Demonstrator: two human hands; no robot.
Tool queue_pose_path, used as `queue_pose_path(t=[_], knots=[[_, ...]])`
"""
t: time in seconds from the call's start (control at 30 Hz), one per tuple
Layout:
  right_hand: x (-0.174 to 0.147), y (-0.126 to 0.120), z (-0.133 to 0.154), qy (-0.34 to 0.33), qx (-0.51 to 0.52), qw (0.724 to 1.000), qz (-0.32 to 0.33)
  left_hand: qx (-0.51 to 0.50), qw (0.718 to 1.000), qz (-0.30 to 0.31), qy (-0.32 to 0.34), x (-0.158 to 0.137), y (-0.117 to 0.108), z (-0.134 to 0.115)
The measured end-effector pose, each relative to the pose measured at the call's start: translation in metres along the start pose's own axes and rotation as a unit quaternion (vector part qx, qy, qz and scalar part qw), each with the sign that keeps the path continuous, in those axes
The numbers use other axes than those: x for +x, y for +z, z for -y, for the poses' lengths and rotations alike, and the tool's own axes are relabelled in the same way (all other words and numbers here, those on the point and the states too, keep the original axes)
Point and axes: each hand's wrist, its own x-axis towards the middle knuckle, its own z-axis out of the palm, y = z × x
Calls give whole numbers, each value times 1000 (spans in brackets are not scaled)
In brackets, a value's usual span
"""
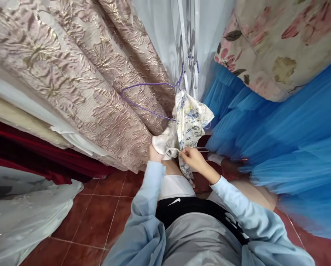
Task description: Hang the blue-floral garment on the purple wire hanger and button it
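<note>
A white floral garment (191, 118) with blue and yellow print hangs half on a purple hanger (143, 84), whose left arm is bare. My left hand (156, 154) is at the garment's pale left part, its fingers mostly hidden by the cloth draped over them. Between thumb and fingertips, my right hand (193, 159) pinches the garment's front edge near a thin twisted strip of pale fabric. Both hands are close together, just above my knees.
A white metal rack (194, 44) carries the hanger. Pink-gold brocade (99, 74) hangs close on the left, with dark red fabric (29, 147) beyond. Blue tulle (287, 147) and a floral cloth (270, 48) crowd the right. Red tiles (99, 210) cover the floor.
</note>
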Motion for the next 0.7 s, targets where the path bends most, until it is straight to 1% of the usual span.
queue_pose_path(t=[0.03,0.07,0.1,0.13,0.17,0.2,0.23,0.27,0.3,0.33,0.4,0.43,0.47,0.5,0.57,0.63,0.67,0.7], knots=[[0,-4,-2,-1,-1,1000,-14,-14,1000,21,1,-10,14,6],[-1,-9,-5,-17,7,999,-29,-34,998,57,12,-20,28,9],[-3,-15,-8,-48,22,998,-39,-39,992,114,42,-29,40,10],[-6,-21,-11,-82,41,995,-39,-23,981,168,91,-37,51,8],[-9,-28,-13,-112,65,991,-27,10,965,213,154,-45,60,3],[-13,-33,-15,-128,92,987,-7,58,943,237,226,-51,67,-3],[-17,-37,-16,-127,123,984,14,111,920,231,296,-55,73,-10],[-21,-39,-18,-114,157,981,30,156,899,205,354,-57,78,-18],[-26,-40,-19,-96,190,976,37,188,883,168,396,-56,82,-25],[-30,-38,-21,-79,221,971,37,205,873,127,424,-54,86,-31],[-38,-31,-25,-49,263,963,28,203,867,62,450,-44,93,-41],[-42,-27,-27,-39,275,960,24,191,869,45,455,-38,96,-45],[-45,-22,-28,-34,284,958,20,179,870,42,457,-32,99,-48],[-48,-18,-29,-35,291,956,16,169,870,57,459,-27,103,-51],[-52,-11,-30,-46,305,951,5,167,856,132,472,-23,109,-57],[-55,-8,-30,-50,311,949,-5,176,823,224,491,-24,116,-62],[-56,-7,-29,-49,310,949,-6,182,806,260,499,-26,119,-64],[-57,-7,-28,-46,309,950,-5,186,794,281,506,-27,123,-66]])
